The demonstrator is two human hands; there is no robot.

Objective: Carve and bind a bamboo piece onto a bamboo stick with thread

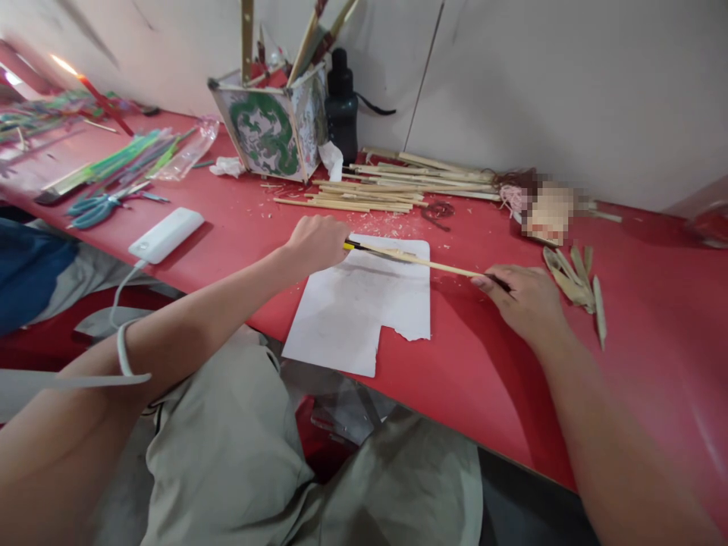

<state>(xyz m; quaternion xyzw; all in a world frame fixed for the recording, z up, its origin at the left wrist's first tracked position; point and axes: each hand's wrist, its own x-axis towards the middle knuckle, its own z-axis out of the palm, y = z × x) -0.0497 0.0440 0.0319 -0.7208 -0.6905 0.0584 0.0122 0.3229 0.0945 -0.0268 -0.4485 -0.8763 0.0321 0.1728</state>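
Note:
My left hand [321, 241] is closed round a knife, whose yellow-and-black handle end shows beside the fingers. Its thin grey blade [390, 255] lies along a slim bamboo stick [452, 269]. The stick's other end is in my right hand [528, 297], fingers closed on it, with something dark by the thumb. Both stick and blade pass above a white sheet of paper [346, 303] with a torn, notched corner. Pale shavings [392, 224] are scattered on the red table just behind the sheet.
Behind lie several bamboo sticks [392, 186]. A dragon-patterned box [267, 133] with tools and a black bottle [342, 114] stand by the wall. Scissors [96, 211], a white power bank [166, 235] with cable and a lit candle [105, 102] are leftward; split pieces [572, 280] lie right.

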